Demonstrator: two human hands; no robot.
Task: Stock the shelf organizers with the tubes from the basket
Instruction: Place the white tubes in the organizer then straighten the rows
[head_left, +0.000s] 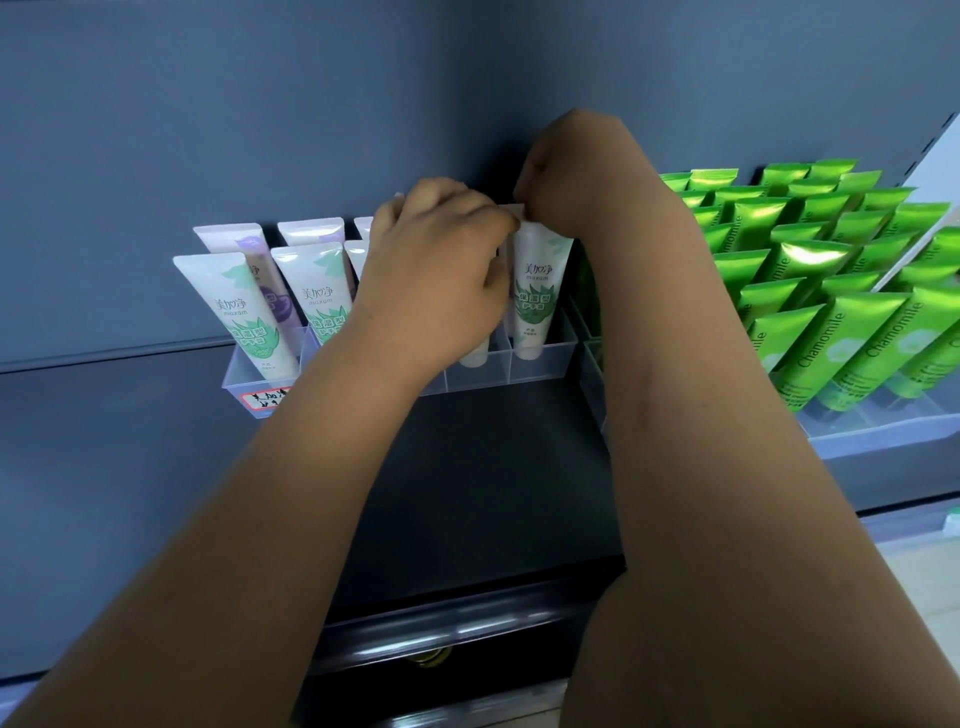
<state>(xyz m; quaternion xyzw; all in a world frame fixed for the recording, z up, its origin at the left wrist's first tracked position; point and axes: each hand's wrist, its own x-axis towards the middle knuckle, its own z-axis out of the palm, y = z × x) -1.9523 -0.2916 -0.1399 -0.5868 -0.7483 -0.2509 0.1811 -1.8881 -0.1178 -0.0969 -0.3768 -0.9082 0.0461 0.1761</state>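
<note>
Frame centre: white-green tube (537, 301) stands in right-end slot of clear organizer (535, 366), right hand (561, 171) pinching its top crimp. Next slot leftward, left hand (436, 260) curls round neighbouring tube (474, 357).

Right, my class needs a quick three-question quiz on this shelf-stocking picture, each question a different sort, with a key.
1. Fill in: the word printed on the green tubes is ____.
2. True or false: the white tubes stand to the right of the green tubes.
3. What does the right hand pinch? A) the top of a white tube B) a green tube C) nothing

Key: 1 Chamomile; 2 false; 3 A.
</note>
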